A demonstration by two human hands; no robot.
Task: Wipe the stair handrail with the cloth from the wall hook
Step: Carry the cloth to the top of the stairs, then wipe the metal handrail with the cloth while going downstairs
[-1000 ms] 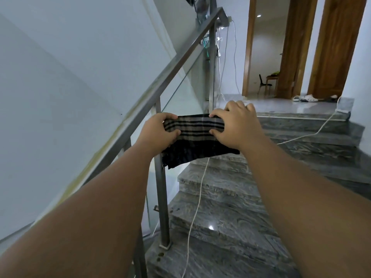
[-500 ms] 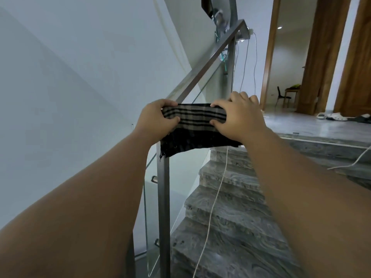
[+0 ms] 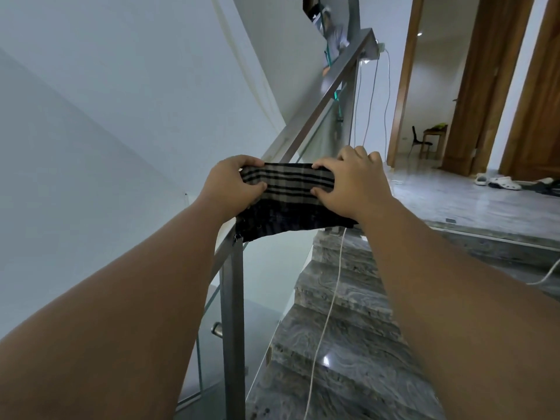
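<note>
A dark cloth point(image 3: 288, 195) with grey and black stripes lies draped across the steel handrail point(image 3: 321, 107), which climbs toward the upper landing. My left hand point(image 3: 231, 187) grips the cloth's left end, thumb on top. At the right end, my right hand point(image 3: 351, 183) presses down on it with fingers curled over the far edge. The rail under the cloth is hidden. The cloth's lower edge hangs over the stair side.
A steel post point(image 3: 232, 322) and glass panel stand below the rail. Grey marble steps point(image 3: 342, 334) rise to a landing with sandals point(image 3: 500, 181). A white cable point(image 3: 328, 310) runs down the steps. Wooden door frames stand at the right; a white wall at the left.
Both hands have slid the cloth up the handrail toward the landing. The view has moved up the stairs with them, so the rail's top end looks closer.
</note>
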